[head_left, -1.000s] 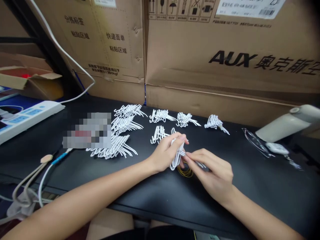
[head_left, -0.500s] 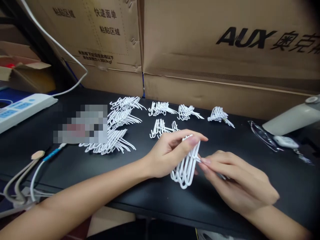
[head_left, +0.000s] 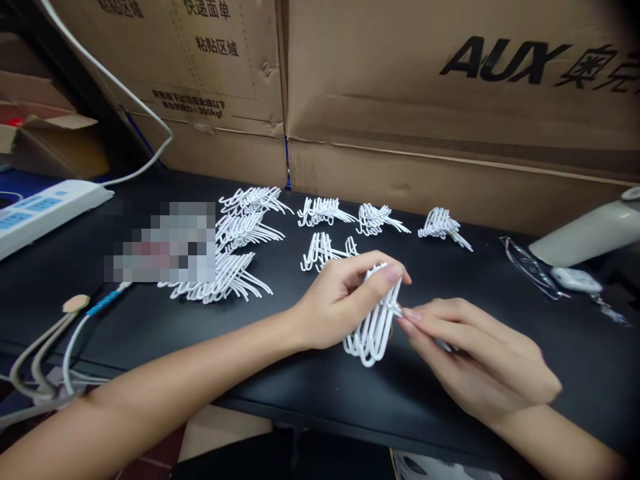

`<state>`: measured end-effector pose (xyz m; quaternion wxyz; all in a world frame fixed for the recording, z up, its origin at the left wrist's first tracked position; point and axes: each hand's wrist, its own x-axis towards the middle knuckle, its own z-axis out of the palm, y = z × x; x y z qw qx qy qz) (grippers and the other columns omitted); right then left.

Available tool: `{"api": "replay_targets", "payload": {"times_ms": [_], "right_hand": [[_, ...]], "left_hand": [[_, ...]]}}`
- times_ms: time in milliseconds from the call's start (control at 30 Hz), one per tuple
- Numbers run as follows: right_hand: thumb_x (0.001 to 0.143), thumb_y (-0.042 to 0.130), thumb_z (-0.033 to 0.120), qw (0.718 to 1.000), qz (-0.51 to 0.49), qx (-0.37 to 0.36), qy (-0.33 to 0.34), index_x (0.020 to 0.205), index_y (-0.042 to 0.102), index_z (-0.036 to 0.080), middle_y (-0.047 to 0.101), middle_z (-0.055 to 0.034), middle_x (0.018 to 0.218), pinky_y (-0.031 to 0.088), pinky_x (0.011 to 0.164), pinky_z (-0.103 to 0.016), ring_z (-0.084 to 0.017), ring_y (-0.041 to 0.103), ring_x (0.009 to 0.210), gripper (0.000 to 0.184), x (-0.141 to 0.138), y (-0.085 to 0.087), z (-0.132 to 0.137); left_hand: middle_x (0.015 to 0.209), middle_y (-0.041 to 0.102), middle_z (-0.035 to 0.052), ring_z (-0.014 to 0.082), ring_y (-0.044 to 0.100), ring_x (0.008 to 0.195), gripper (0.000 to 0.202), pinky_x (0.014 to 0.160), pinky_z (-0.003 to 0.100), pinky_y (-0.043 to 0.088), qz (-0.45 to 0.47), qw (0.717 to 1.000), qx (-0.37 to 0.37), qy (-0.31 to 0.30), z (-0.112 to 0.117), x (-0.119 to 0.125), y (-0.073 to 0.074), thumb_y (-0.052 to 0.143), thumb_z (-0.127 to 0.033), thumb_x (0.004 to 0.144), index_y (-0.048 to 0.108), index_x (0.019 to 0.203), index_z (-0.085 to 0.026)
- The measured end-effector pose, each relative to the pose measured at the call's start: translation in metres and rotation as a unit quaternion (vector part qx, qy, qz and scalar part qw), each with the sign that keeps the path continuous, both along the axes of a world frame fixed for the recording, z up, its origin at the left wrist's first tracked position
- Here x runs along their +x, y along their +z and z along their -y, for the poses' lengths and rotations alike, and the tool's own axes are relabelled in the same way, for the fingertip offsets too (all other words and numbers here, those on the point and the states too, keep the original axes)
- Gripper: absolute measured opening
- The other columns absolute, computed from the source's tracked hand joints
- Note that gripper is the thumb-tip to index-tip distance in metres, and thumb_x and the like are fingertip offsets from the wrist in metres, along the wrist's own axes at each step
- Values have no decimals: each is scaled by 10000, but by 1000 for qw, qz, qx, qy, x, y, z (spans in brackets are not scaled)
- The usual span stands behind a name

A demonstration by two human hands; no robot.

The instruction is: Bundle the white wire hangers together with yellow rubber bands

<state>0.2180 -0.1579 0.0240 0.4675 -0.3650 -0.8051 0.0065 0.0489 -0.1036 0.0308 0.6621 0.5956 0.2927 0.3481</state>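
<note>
A bundle of several white wire hooks (head_left: 371, 347) is gripped in my left hand (head_left: 336, 300). The thumb presses across the top of the bundle, and the bent ends hang toward me. My right hand (head_left: 480, 360) is closed beside it, thumb and forefinger pinching at a thin pale piece on the bundle's right side. What that piece is cannot be made out. A short pale bit also shows under the right fingers. Just behind my left hand lies a loose group of white hooks (head_left: 320, 252), partly covered by the hand.
Bundles of white hooks (head_left: 320, 212) lie along the back of the black table (head_left: 310, 393), with larger piles (head_left: 227, 283) at left. A power strip (head_left: 50, 210), cables and a blurred-out object are further left. Glasses (head_left: 530, 270), a key fob and a pale bottle (head_left: 580, 233) sit at right. Cardboard boxes (head_left: 400, 80) stand behind.
The view has shifted slightly. Both hands keep nearly the same pose around the hook bundle, with the right fingertips still pinching at its side.
</note>
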Motion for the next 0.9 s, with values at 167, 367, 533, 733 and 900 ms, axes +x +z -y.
{"api": "replay_targets", "payload": {"times_ms": [167,367,533,733,900], "right_hand": [[755,667,51,1000,-11,13,-9,883,673,242,699,-7,714,549,548,-216,-128,661,601,230,-2,-1,-2],[762,654,56,1000,-5,15,-20,911,659,264,703,-5,711,555,543,-243,-151,671,596,256,-3,-2,-1],[763,652,39,1000,14,13,-1,939,648,239,701,-21,717,554,539,-215,-139,669,599,267,-3,2,1],[763,649,38,1000,11,16,-6,921,668,238,700,-18,729,553,556,-227,-140,662,603,256,-4,1,-1],[796,624,65,1000,-10,-25,14,896,678,202,684,-33,756,549,579,-232,-133,649,631,178,-2,-10,-10]], "left_hand": [[667,635,27,117,565,483,320,408,201,390,-17,1000,10,12,-2,0,3,472,-452,864,618,882,-167],[677,638,28,111,558,474,339,399,192,379,-24,1000,11,6,-2,1,3,460,-466,868,608,909,-164],[649,639,28,119,574,448,385,391,191,393,-19,999,-9,-24,-2,0,3,430,-514,869,585,948,-170],[618,622,19,139,583,417,451,367,206,415,-1,997,-44,-62,-4,2,3,404,-586,844,556,962,-178],[519,564,-20,143,580,406,350,363,204,431,-43,998,-40,-3,-7,8,-9,486,-532,831,500,865,-184]]}}
